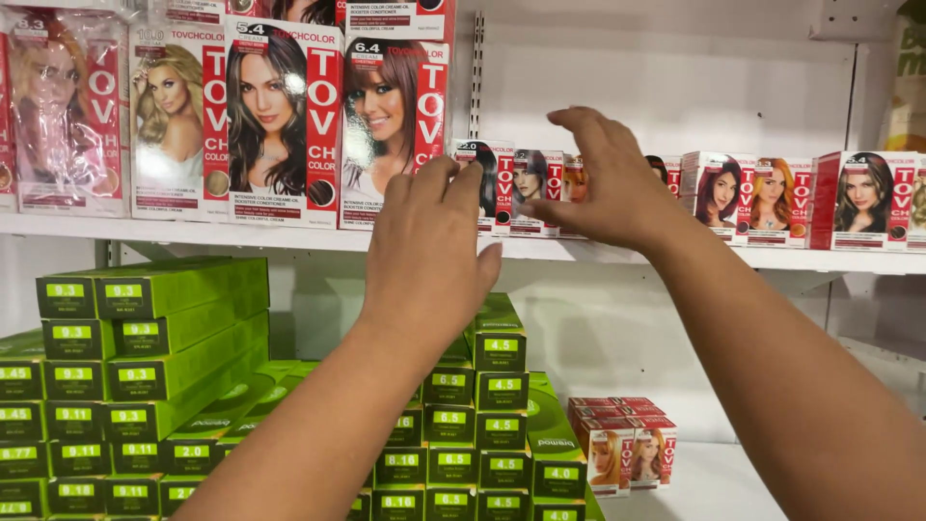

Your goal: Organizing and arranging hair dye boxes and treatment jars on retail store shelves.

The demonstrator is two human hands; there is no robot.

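Observation:
Both my hands reach up toward a white shelf (241,234) of hair-dye boxes. My left hand (429,251) is raised with fingers together and slightly spread, its fingertips near a small red-and-white dye box (500,183) and holding nothing. My right hand (598,183) is curved in front of a row of small dye boxes (540,178), fingers around the box at its palm; whether it grips the box is unclear. Larger dye boxes (285,125) with portrait pictures stand to the left on the same shelf.
More small red-and-white boxes (772,198) line the shelf to the right. Below, stacks of long green boxes (145,347) fill the left and centre (473,425). Several small red boxes (627,444) sit on the lower shelf at right.

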